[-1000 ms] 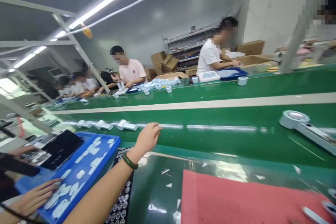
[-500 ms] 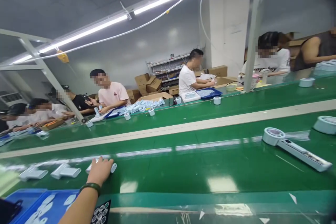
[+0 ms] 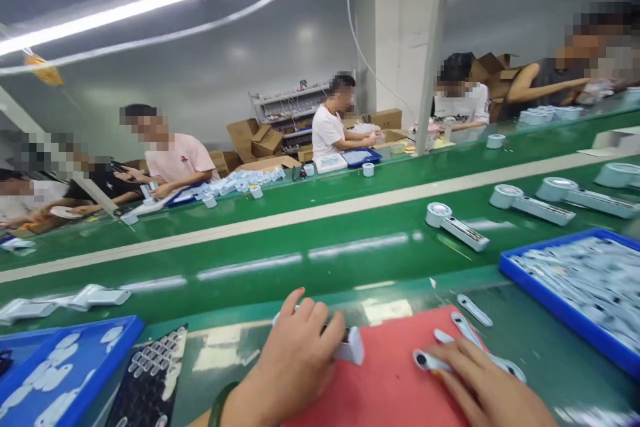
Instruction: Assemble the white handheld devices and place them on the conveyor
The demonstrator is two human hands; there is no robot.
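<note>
My left hand (image 3: 290, 360), with a green bangle at the wrist, is closed round a pale blue handheld fan body (image 3: 354, 345) over the red mat (image 3: 380, 380). Most of the fan body is hidden under my fingers; one end of its handle shows at the right. My right hand (image 3: 495, 383) has its fingertips closed on a slim pale blue handle cover (image 3: 424, 360) with a dark oval spot, low over the mat. More such covers lie beside it, one loose cover (image 3: 474, 310) resting just past the mat's edge.
A blue tray (image 3: 560, 323) full of covers stands at right. Another blue tray (image 3: 103, 373) and a black sheet of clear ovals (image 3: 150, 367) are at left. Fan bodies such as this fan (image 3: 463, 230) lie on the green conveyor (image 3: 280, 280). Several people work across it.
The view has swung right and down. My left hand has lifted a fan body off the conveyor and brought it over the red mat. My right hand has come into view at a handle cover.
</note>
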